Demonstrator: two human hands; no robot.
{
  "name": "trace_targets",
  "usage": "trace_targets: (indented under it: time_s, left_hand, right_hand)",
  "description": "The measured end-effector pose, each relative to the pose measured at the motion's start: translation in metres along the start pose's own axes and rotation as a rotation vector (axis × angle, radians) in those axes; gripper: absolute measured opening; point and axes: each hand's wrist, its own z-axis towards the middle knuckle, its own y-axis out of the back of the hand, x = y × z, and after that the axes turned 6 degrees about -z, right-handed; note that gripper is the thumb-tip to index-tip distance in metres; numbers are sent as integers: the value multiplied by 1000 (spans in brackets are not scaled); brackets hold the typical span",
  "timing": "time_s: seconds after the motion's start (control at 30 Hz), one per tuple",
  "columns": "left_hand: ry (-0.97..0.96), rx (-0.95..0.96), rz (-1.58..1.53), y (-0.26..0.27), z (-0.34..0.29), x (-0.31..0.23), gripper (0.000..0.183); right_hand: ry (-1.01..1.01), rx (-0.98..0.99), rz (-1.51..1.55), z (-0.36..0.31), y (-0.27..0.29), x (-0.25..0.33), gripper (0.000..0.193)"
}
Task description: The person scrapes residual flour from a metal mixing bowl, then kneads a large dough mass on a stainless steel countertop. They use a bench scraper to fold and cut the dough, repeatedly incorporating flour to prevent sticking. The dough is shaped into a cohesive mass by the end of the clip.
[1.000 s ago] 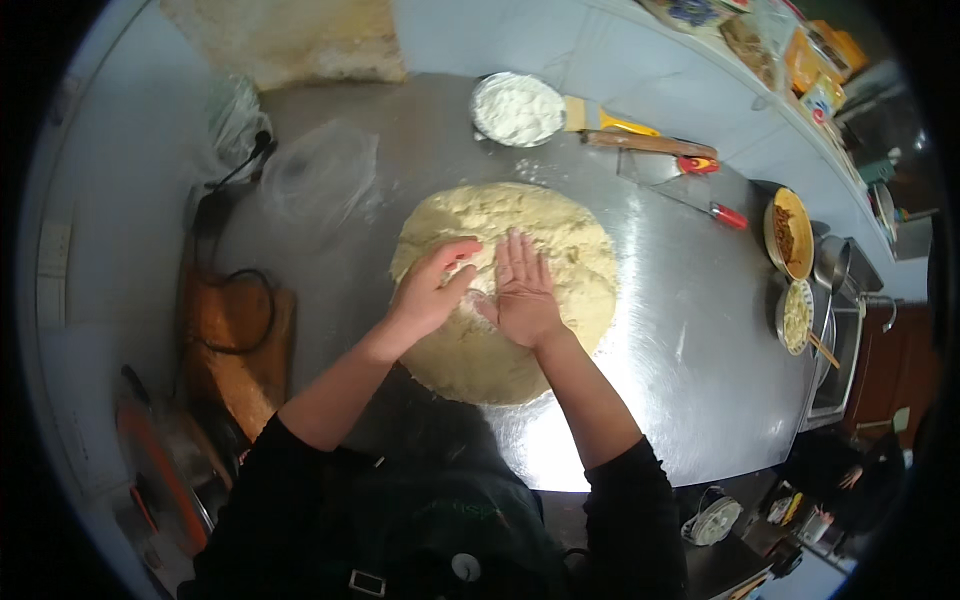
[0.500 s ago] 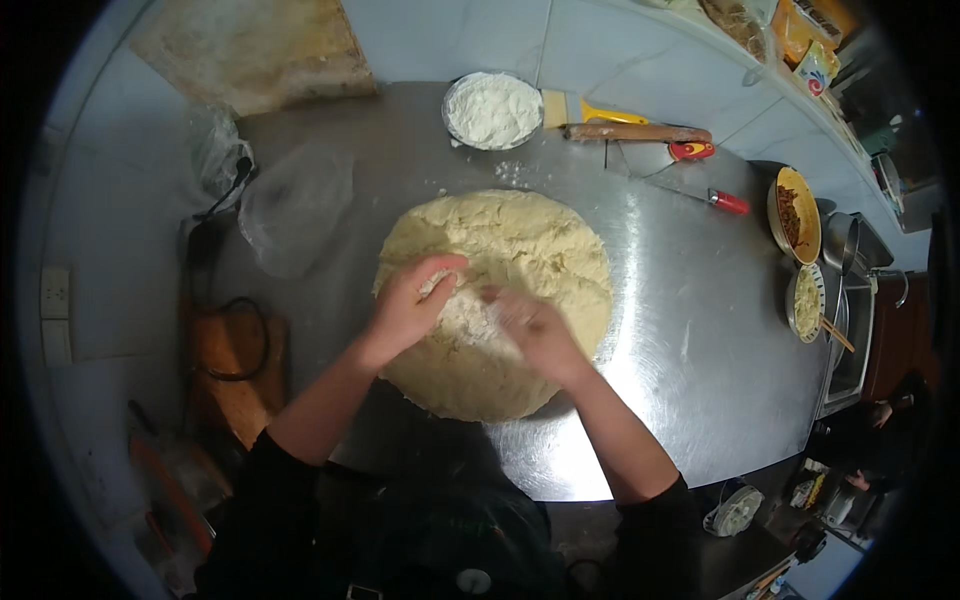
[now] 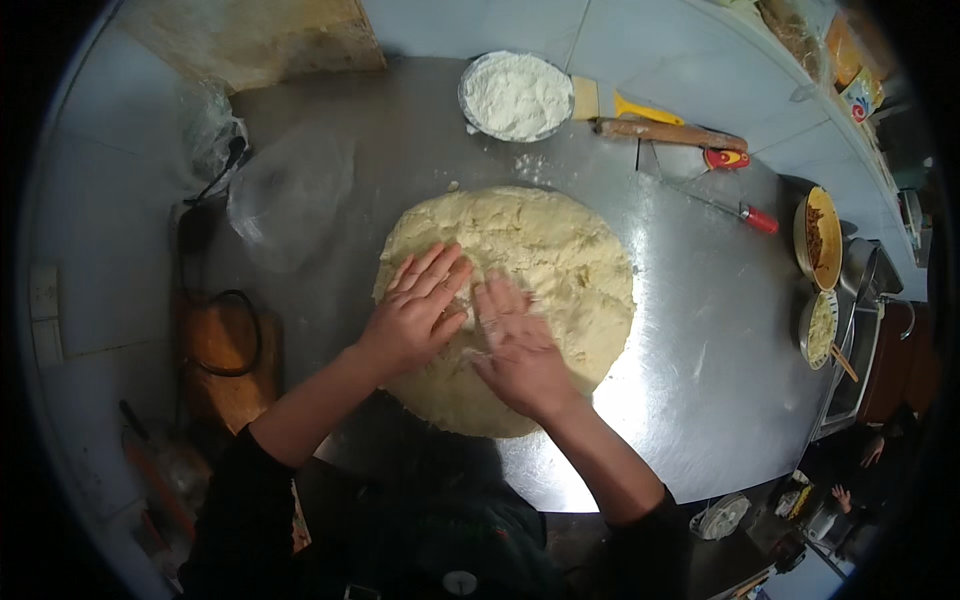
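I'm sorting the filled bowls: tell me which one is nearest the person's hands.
The bowl of white powder, beyond the dough; the yellow bowl and the white bowl by the chopsticks stand farther off, to the right.

I read this place as a kitchen, though I can't tell from here whether it belongs to a home or a shop. My view shows a steel tabletop bearing a broad round of dough, with white flour and a wooden rolling pin near the tiled wall; rightward, a yellow bowl of food, chopsticks and a sink.
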Motion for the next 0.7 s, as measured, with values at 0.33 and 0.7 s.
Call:
trace_targets:
  time_s: [0.33, 0.7]
  left_hand:
    - [85, 40, -236, 0, -3, -1, 52]
    - [455, -46, -1485, -4, -4, -53, 41]
  right_hand:
    - [-227, 138, 1037, 10, 20, -5, 83]
    - [-396, -369, 2289, -6, 7, 17, 74]
